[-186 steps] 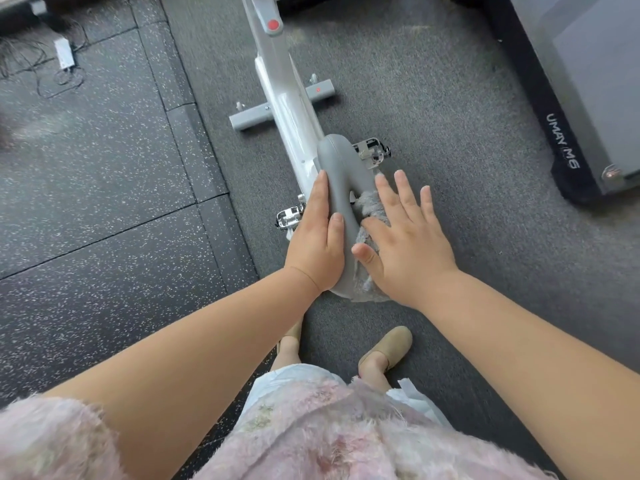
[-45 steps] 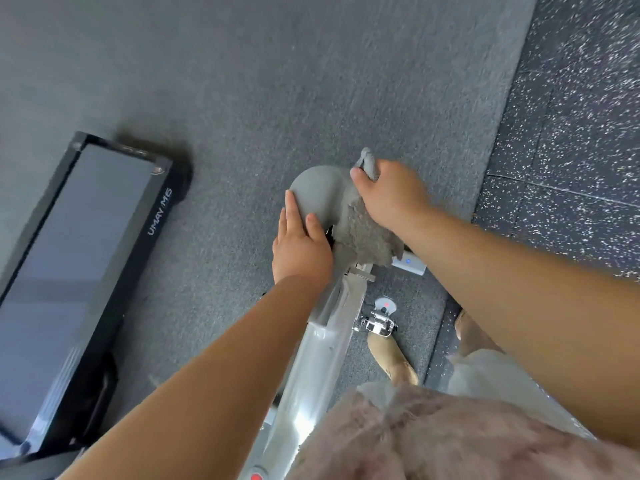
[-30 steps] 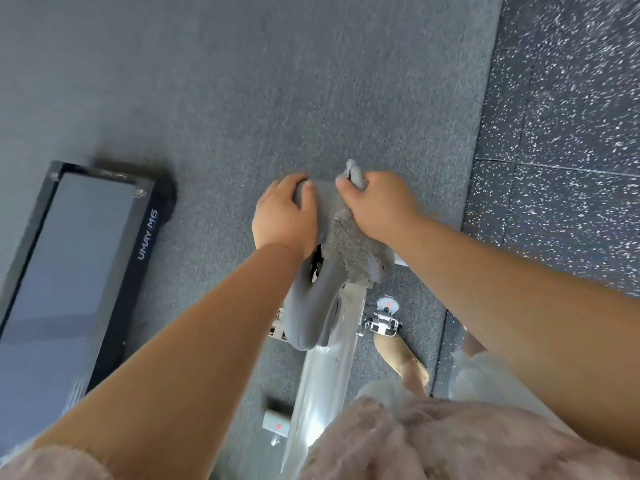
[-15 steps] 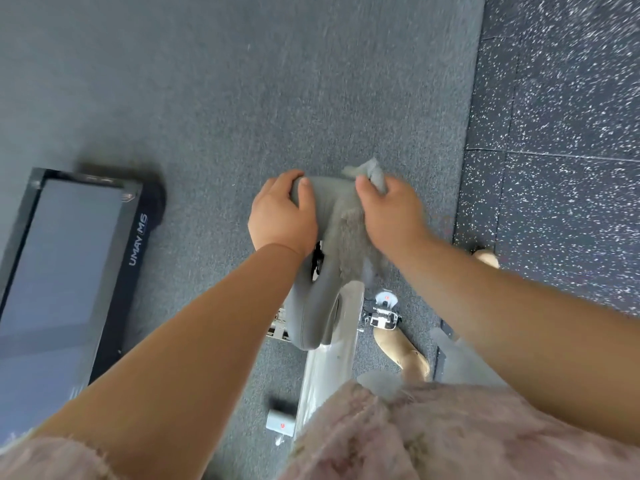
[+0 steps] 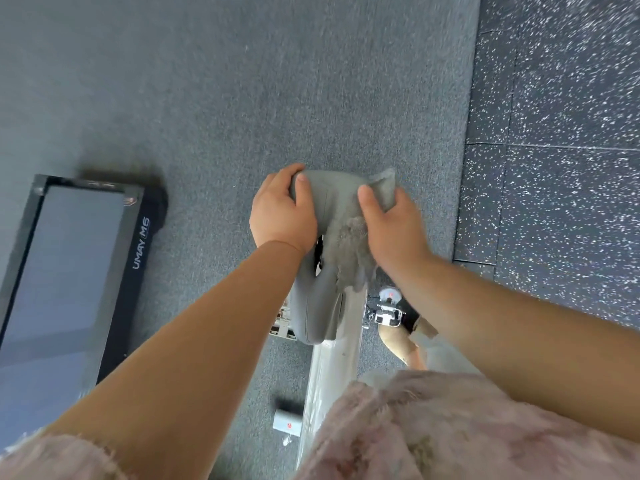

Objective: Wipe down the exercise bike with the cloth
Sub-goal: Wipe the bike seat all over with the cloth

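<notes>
Hands grip saddle [image 5: 320,306], nose toward wearer; right [image 5: 394,226] presses cloth [image 5: 349,251]

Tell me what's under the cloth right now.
The cloth drapes over the grey seat, pressed down by the right hand. The seat surface beneath it is hidden.

Left hand [image 5: 282,216] gripping saddle [image 5: 317,303], right hand [image 5: 394,230] pressing cloth [image 5: 348,244] on it
</notes>
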A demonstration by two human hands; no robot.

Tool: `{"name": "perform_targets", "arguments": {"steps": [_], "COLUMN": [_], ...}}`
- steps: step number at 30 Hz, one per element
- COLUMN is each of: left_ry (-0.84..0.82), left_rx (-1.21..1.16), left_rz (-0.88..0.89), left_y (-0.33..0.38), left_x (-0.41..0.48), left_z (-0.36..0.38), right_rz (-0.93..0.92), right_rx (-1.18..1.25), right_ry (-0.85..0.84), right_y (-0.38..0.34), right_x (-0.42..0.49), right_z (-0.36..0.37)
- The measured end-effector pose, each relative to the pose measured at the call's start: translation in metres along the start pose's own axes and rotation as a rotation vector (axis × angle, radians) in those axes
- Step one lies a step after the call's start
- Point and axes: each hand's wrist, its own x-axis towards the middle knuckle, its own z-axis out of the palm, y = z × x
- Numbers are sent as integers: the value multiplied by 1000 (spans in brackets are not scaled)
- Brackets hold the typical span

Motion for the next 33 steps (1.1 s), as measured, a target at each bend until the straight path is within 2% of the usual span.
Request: {"name": "perform_targets", "arguments": {"steps": [2,5,10,12,15,17,21,25,29,33], "left_ry": [5,10,12,10,8,6,-5,-2,4,15], "left_rx": [-2,-2,3,-5,-18,-20,-19,-28,-36,-19], "left_rz": [-1,1,11,5,-2,-2,-3,-13,-21,-20], "left_y": [-1,-1,-3,-3,-2,-2,-2,-3,-2,0], "left_x": [0,1,2,1,1,1,0,0,0,-1], "left_z": [0,1,0,0,-1,-2,-2,-1,-1,-1], "right_rz": [10,6,23,-11,-65,-67,-5,35,27,41], "right_rx": [65,116,-117,-80,38,109,95,-29,111,169], "right_ry": [90,92,-18,9,178,164,134,115,226,231], "right_y": [13,17,-1,-1,10,18,20,5,7,20], "right_x": [-25,-39,0,3,-20,-41,-43,-13,-22,-46], "right_z": [17,25,4,5,23,34,39,18,26,49]}}
